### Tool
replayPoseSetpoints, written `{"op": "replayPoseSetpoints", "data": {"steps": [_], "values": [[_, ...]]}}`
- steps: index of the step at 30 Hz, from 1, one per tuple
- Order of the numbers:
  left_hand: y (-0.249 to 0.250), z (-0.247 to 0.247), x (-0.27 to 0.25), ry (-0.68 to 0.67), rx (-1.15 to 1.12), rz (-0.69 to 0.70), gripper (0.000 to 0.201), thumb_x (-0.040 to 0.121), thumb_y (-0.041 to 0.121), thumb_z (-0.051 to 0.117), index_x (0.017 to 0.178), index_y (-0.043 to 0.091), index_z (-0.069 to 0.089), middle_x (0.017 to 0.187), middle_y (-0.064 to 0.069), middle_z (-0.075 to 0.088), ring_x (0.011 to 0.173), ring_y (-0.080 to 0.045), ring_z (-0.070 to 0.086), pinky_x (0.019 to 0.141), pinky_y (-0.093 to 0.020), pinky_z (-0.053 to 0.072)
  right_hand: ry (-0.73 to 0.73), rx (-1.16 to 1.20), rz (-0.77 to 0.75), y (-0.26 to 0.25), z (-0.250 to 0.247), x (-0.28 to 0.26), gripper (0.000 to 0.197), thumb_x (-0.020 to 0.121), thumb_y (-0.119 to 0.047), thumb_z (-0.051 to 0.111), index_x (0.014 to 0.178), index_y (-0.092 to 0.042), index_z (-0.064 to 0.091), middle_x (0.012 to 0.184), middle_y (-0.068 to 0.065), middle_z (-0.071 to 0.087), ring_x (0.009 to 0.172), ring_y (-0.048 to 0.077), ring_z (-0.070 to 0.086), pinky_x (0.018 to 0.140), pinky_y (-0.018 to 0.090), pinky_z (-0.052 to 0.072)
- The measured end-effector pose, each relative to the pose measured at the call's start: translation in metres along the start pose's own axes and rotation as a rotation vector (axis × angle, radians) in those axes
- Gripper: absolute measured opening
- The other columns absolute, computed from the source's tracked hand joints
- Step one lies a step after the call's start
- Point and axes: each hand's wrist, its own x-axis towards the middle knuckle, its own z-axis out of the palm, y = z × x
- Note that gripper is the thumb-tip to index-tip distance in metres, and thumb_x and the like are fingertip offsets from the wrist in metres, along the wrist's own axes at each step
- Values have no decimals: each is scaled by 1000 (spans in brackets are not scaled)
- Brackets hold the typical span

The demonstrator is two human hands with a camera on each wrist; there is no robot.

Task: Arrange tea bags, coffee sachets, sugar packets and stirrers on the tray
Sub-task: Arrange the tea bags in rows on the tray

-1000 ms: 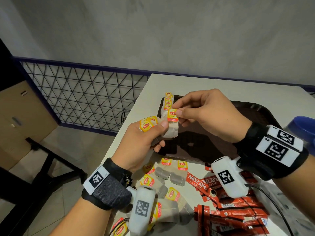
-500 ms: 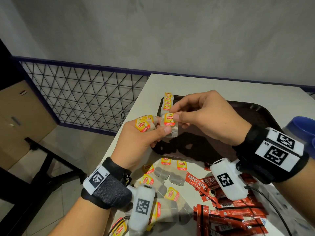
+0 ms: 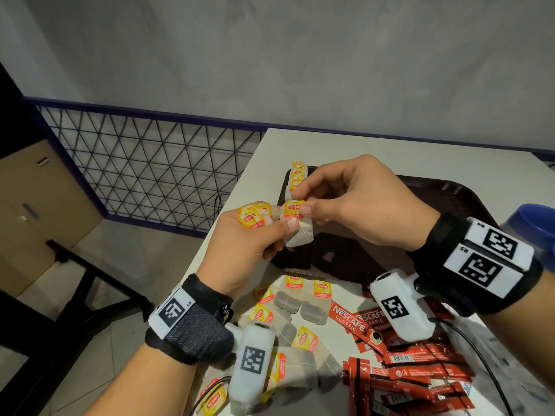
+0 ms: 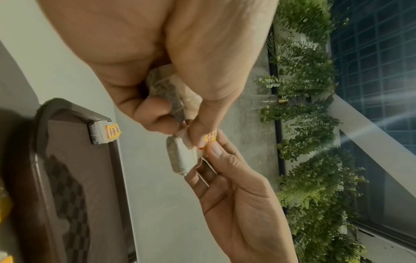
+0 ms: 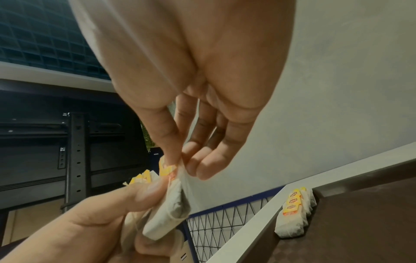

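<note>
While both the left hand (image 3: 240, 241) and right hand (image 3: 357, 202) pinch one tea bag (image 3: 295, 225), they hover over the tray (image 3: 450, 193) edge.

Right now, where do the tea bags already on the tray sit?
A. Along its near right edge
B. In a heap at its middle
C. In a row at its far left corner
C: the row of tea bags leans against the tray wall at its far left corner.
</note>
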Motion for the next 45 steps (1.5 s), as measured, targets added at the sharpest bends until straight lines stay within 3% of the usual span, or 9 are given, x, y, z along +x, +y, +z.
{"op": "replayPoseSetpoints", "data": {"steps": [9, 13, 16, 20, 22, 26, 32, 38, 45], "values": [[2, -1, 1, 18, -14, 8, 5, 90, 4, 74, 86, 3, 74, 62, -9, 59, 55, -18, 51, 47, -23, 38, 16, -11, 54, 0, 1, 3, 13, 88, -12, 83, 97, -21, 82, 88, -1, 79, 72, 14, 75, 71, 30, 65], [1, -4, 3, 12, -7, -8, 13, 85, 16, 83, 94, 12, 77, 73, -11, 63, 63, -20, 55, 52, -25, 44, 62, -23, 57, 4, -3, 13, 13, 86, -10, 84, 93, -20, 83, 81, 0, 78, 68, 17, 74, 72, 27, 63], [-2, -7, 7, 39, -45, -93, 24, 86, 6, 77, 106, 4, 65, 74, -5, 63, 67, -22, 59, 55, -25, 47, 123, -84, 47, 7, -9, 31, 12, 85, -11, 84, 91, -22, 82, 77, -3, 77, 64, 9, 69, 70, 21, 60], [-3, -9, 10, 41, -104, -166, 35, 72, 5, 62, 106, 1, 55, 86, -12, 68, 67, -19, 63, 58, -26, 51, 178, -113, 80, 16, -13, 63, 10, 85, -12, 84, 93, -15, 81, 83, 0, 78, 59, -1, 66, 65, 17, 59], [-4, -11, 11, 38, -115, -178, 38, 71, 5, 59, 108, 0, 54, 90, -14, 69, 68, -21, 63, 59, -27, 52, 164, -64, 150, 25, -11, 76, 10, 85, -7, 83, 94, -9, 80, 86, 8, 78, 60, 4, 71, 64, 22, 62], [-5, -10, 11, 45, -122, -185, 45, 73, 6, 61, 115, -9, 54, 91, -17, 68, 69, -23, 63, 59, -27, 53, 72, 145, 307, 44, 1, 89, 15, 85, 7, 78, 99, 4, 75, 102, 25, 76, 87, 38, 78, 77, 46, 66], [-2, -9, 9, 38, -105, -183, 42, 75, 8, 63, 114, -7, 54, 90, -18, 67, 68, -23, 64, 58, -27, 52, -108, 109, 424, 65, 17, 107, 18, 85, 10, 76, 103, 5, 76, 103, 27, 75, 83, 37, 76, 79, 45, 66], [-1, -9, 10, 39, -87, -191, 41, 75, 11, 66, 112, -2, 54, 90, -21, 65, 68, -23, 64, 58, -27, 52, -42, 29, 456, 77, 22, 123, 13, 87, 9, 75, 94, -2, 75, 92, 20, 76, 71, 30, 74, 83, 49, 65], [-3, -7, 9, 37, -79, -198, 39, 74, 10, 65, 109, -4, 56, 85, -14, 67, 66, -21, 64, 57, -26, 52, 16, 56, 502, 82, 21, 127, 13, 87, 7, 77, 98, 2, 73, 96, 22, 76, 84, 37, 78, 83, 49, 65]]}}
